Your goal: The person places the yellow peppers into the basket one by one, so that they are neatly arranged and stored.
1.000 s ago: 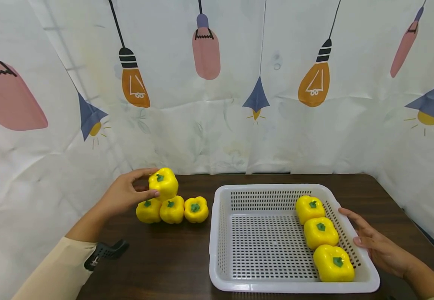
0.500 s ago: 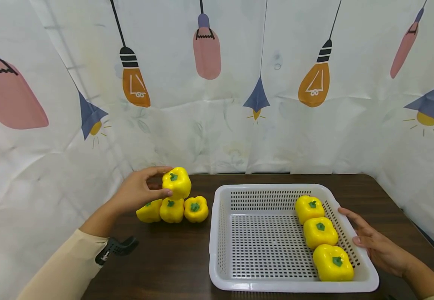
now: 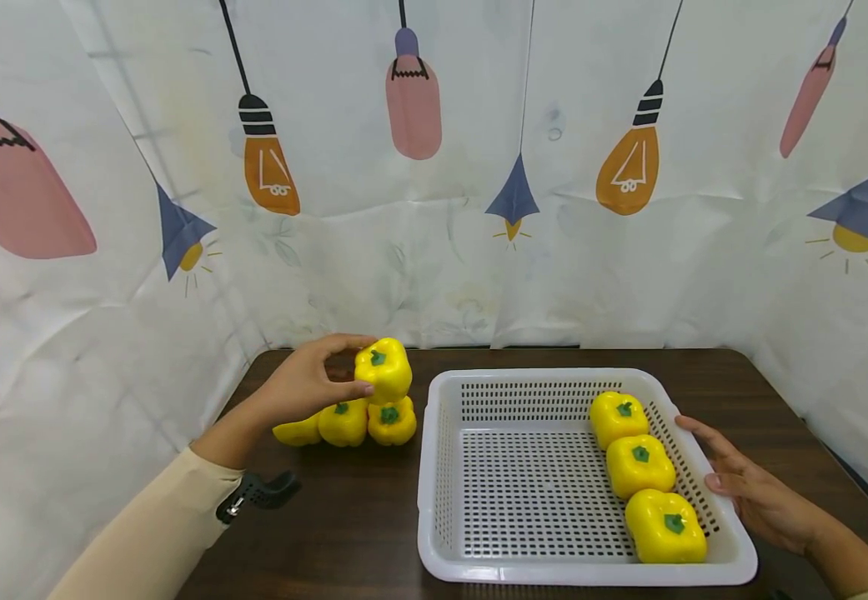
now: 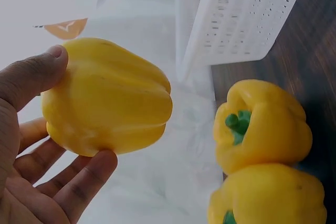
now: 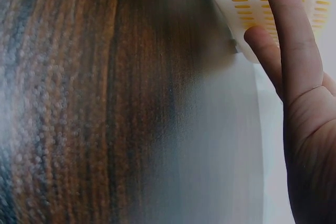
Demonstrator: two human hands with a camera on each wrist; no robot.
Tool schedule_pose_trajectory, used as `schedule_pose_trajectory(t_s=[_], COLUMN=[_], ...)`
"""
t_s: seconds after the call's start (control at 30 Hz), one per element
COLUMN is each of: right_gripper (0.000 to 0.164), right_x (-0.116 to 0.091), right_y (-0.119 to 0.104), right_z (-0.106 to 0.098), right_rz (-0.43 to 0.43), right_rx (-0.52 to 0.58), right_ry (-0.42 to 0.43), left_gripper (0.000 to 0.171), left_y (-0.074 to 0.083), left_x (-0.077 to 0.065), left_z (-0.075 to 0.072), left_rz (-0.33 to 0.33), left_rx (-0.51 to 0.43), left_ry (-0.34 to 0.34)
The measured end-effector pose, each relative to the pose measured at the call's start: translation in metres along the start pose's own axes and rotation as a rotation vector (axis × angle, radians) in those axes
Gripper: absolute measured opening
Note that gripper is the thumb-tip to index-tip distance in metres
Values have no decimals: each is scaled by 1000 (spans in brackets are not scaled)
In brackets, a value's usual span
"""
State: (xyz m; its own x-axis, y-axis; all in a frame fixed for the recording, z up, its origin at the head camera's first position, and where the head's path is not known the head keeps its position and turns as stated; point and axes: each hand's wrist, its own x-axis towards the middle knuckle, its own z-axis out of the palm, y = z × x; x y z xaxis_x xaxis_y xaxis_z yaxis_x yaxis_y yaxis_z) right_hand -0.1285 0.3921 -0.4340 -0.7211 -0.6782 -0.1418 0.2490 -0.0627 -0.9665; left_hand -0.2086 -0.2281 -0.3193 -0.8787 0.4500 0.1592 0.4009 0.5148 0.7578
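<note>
My left hand point(image 3: 306, 385) pinches a yellow bell pepper point(image 3: 383, 371) between thumb and fingers, raised above the table. In the left wrist view that bell pepper point(image 4: 107, 98) lies sideways, its stem out of sight. Below it, three more yellow peppers stand in a row: a right one point(image 3: 392, 422), a middle one point(image 3: 343, 423) and a left one point(image 3: 298, 430), partly hidden by the hand. My right hand point(image 3: 760, 492) touches the outer right side of a white plastic basket point(image 3: 444, 483), its fingers fairly straight. Three yellow peppers point(image 3: 641, 465) line the basket's right wall inside.
The dark wooden table point(image 3: 328, 517) carries everything. A white curtain point(image 3: 434, 267) printed with hanging lamps stands behind and at both sides. A black strap point(image 3: 261, 492) circles my left wrist.
My left hand has carried the bell pepper rightward, from above the left pepper to above the right one in the row. The right hand and basket have hardly moved.
</note>
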Motion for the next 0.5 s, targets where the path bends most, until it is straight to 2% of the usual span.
schedule_pose_trajectory(t_s=[0.5], right_gripper=[71], right_x=[0], right_y=[-1], right_z=[1], right_rz=[-12], right_rx=[20], right_ry=[-26], left_gripper=[71], left_y=[15], left_x=[22], left_z=[25], left_rz=[75], left_rx=[-48], left_ry=[-96])
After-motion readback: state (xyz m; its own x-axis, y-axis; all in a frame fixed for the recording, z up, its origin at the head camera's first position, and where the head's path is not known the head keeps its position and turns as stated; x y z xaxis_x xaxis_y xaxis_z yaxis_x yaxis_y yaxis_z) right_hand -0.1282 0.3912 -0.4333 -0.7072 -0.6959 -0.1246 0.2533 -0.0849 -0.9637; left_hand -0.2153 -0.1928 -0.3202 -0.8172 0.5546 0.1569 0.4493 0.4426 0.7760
